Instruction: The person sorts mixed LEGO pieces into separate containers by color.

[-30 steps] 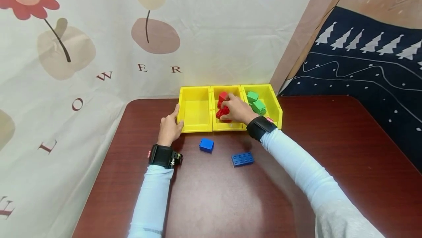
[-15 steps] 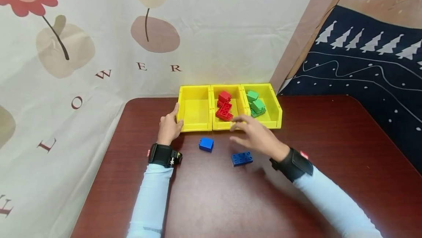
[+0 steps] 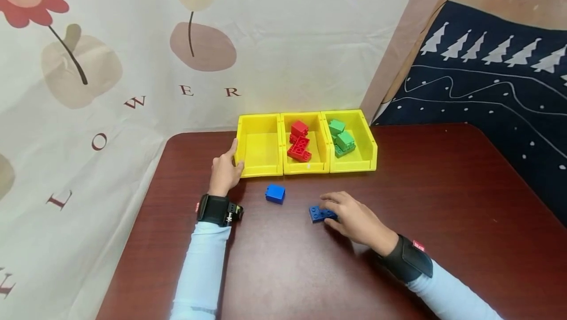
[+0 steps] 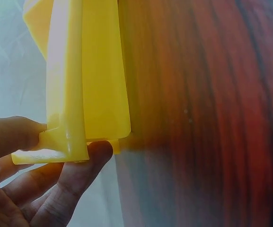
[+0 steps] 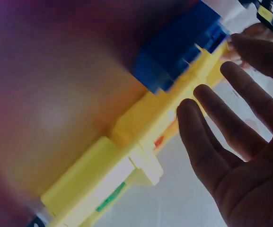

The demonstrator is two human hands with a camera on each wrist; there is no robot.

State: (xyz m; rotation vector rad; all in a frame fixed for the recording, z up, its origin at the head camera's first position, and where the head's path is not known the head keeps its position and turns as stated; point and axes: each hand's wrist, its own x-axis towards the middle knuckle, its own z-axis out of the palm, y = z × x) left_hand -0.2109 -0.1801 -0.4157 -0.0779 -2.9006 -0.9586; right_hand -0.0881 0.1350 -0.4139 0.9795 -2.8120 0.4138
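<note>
My left hand (image 3: 223, 175) grips the left end of a row of yellow bins (image 3: 260, 151). In the left wrist view, thumb and fingers close round a corner of the yellow bin (image 4: 65, 94). My right hand (image 3: 354, 217) hovers at a dark blue toy building brick (image 3: 315, 214), its fingertips over the brick's right part. Its fingers are spread and relaxed in the right wrist view, with a gap beside the blue brick (image 5: 179, 47). A second, shorter blue brick (image 3: 275, 194) lies on the table before the left bin.
Several red bricks (image 3: 299, 150) lie in the middle bin and several green bricks (image 3: 344, 141) in the right one. The bins stand on a dark red-brown table (image 3: 425, 177), against a printed cloth wall (image 3: 301, 64).
My right hand has left the red bricks in the middle bin and come down and toward me to the dark blue brick. The left hand has kept its place at the bin.
</note>
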